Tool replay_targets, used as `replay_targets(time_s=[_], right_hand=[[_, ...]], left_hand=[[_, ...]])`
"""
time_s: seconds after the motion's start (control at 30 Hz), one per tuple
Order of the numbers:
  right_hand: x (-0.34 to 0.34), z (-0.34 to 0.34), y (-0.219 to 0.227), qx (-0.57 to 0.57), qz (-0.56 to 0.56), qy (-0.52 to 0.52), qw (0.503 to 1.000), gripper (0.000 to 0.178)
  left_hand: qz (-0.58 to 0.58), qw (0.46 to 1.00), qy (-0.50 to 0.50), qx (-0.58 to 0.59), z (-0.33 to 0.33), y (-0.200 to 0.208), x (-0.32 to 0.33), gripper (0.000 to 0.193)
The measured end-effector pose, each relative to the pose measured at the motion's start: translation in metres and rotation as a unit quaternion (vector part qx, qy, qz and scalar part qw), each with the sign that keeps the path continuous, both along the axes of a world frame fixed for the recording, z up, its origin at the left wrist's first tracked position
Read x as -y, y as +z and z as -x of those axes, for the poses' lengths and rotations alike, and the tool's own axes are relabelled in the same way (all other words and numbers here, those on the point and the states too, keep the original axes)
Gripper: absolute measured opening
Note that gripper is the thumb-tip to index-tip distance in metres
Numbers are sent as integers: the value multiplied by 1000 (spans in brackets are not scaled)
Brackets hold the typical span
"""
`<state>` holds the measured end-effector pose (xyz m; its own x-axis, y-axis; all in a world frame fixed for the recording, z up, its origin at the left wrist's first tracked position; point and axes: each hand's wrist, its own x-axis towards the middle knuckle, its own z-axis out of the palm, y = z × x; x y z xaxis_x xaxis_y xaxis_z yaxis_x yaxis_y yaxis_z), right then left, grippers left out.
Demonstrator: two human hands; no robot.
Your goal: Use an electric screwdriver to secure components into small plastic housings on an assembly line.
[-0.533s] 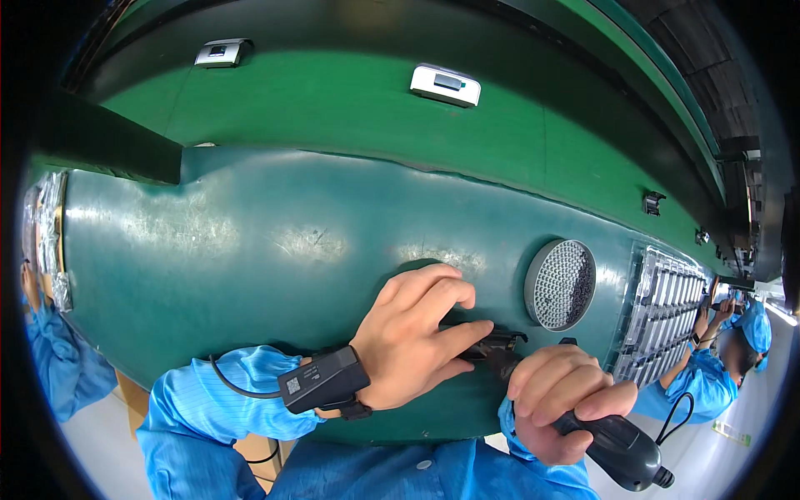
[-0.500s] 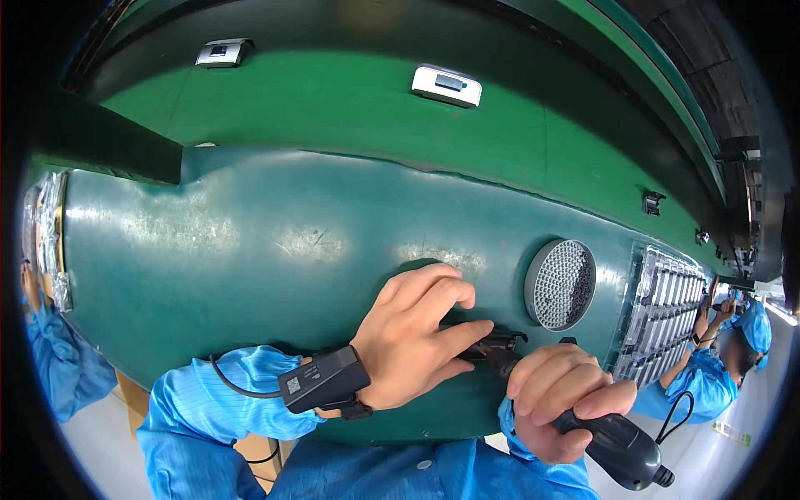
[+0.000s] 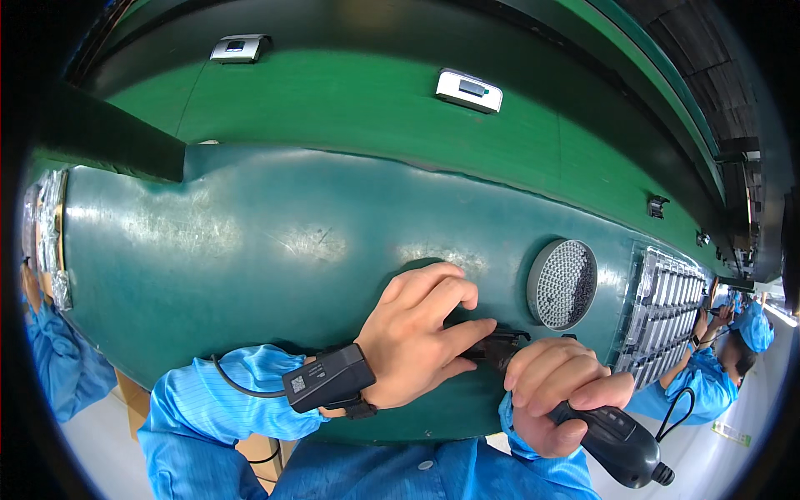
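My left hand [image 3: 421, 333] rests low over the bench, thumb and index finger pinching a small black plastic part [image 3: 503, 338]. Much of that part is hidden behind the fingers. My right hand [image 3: 557, 392] is wrapped round a black electric screwdriver [image 3: 621, 446], whose rear end points to the lower right. Its front end lies against or very close to the black part; the exact contact is covered by my right fingers. A black box-shaped device [image 3: 329, 379] is strapped to my left wrist.
Beyond my hands stands a round grey dish [image 3: 540, 287] with a perforated plate and small dark pieces. Right of it lies a clear tray [image 3: 640, 333] of silver-grey parts. A green conveyor [image 3: 350, 108] carries a silver-white unit [image 3: 468, 90]. Another person [image 3: 700, 367] sits at the right.
The silver-white units and small black parts on the conveyor have shifted right. My right hand and the screwdriver have moved very slightly up and left; my left hand has barely moved.
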<state>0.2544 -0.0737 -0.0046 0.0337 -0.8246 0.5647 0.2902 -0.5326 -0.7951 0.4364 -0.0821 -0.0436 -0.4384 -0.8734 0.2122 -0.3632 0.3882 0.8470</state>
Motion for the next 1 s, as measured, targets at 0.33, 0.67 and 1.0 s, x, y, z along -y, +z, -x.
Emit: replay_targets(time_s=[0.33, 0.67, 1.0], right_hand=[[-1, 3, -5, -15, 46, 35, 998, 35], [-18, 83, 32, 57, 10, -159, 986, 32], [-3, 100, 14, 11, -5, -175, 984, 31]], left_hand=[[20, 1000, -2, 3, 12, 3, 2, 48], [35, 997, -7, 73, 8, 13, -6, 56], [39, 991, -46, 122, 4, 13, 7, 58]])
